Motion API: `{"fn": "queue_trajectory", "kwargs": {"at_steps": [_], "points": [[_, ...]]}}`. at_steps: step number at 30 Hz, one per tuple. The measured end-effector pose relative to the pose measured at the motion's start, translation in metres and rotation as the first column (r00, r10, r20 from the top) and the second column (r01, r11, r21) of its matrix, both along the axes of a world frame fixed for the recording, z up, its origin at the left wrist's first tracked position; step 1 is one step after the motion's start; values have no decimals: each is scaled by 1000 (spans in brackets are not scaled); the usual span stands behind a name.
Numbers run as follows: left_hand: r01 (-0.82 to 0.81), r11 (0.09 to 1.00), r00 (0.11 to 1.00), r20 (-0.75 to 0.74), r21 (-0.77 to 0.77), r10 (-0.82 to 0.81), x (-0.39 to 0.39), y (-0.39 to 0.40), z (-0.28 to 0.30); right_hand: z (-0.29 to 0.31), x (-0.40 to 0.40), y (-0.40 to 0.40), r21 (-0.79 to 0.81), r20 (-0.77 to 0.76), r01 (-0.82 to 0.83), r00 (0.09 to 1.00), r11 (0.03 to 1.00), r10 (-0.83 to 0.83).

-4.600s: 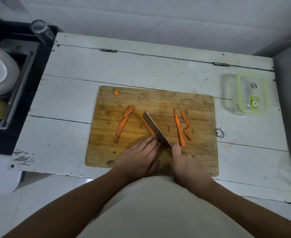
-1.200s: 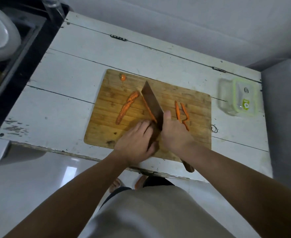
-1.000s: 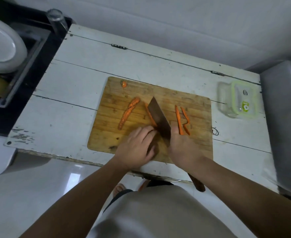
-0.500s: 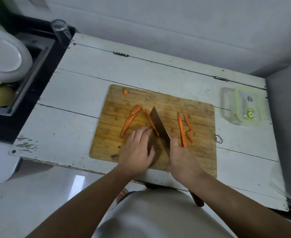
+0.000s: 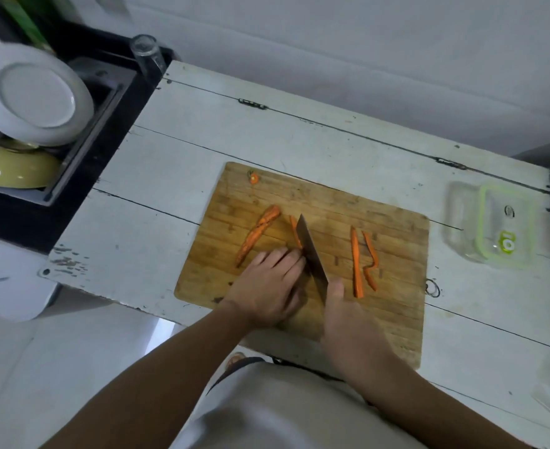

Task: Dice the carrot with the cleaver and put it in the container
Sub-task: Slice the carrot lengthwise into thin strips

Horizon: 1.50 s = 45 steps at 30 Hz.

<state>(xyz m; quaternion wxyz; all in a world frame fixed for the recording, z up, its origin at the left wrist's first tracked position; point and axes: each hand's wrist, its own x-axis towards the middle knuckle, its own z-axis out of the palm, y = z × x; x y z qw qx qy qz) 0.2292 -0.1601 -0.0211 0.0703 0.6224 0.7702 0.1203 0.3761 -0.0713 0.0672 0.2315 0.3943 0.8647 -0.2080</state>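
We take the board (image 5: 393, 306) as our landmark. Near its middle the cleaver (image 5: 312, 254) stands on edge, tip pointing away from us, blade running lengthwise beside a carrot piece (image 5: 294, 230) whose far end pokes out just left of the steel. Our right hand (image 5: 348, 322) is curled round the handle, which it hides, with the thumb lying up toward the blade's heel, we judge to steady a long cut. Our left hand (image 5: 267, 293) rests on the piece at the blade's left, fingers laid close together and bent down onto it, pinning it so it cannot roll while the edge runs through; how tightly they clamp it we cannot tell, since the hand covers that end.

Left of the cleaver on the board lies a thicker uncut carrot length (image 5: 257, 234), set apart as if waiting its turn. Right of the cleaver lie two thin strips (image 5: 356, 260), one straight, one kinked, well clear of the blade. A small stub (image 5: 253, 179) sits at the board's far left corner.

The container (image 5: 494, 226) stands off the board's right edge on the table (image 5: 299, 137), empty as far as we see. We judge we are at the strip-cutting stage; crosswise dicing has not begun
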Motion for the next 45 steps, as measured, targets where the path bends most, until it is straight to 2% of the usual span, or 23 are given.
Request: {"fn": "queue_trajectory", "kwargs": {"at_steps": [4, 15, 18, 22, 29, 36, 42, 45], "points": [[-10, 999, 1000, 8, -39, 11, -3, 1, -1, -6, -2, 1, -9, -26, 13, 1000, 1000, -13], [7, 1000, 1000, 19, 1, -7, -4, 3, -7, 2, -46, 18, -29, -127, 60, 990, 998, -63], [13, 1000, 1000, 18, -6, -13, -2, 0, -6, 0, -34, 4, 17, -110, 79, 991, 997, -77], [63, 998, 998, 1, 18, -63, -10, -1, -5, 0, -34, -5, 64, -54, 84, 995, 994, -81], [97, 982, 994, 43, 162, -105, -15, 2, -12, -4, -92, 18, 26, -159, 130, 979, 991, -124], [79, 995, 996, 31, 61, -81, -16, 0, -10, 5, -50, -2, 19, -98, 148, 985, 989, -145], [79, 989, 996, 38, 123, -84, -15, 4, -12, 3, -105, 27, 23, -173, 177, 970, 984, -170], [83, 993, 996, 29, 89, -86, -14, 3, -12, 5, -96, 25, -9, -174, 213, 962, 977, -211]]}}
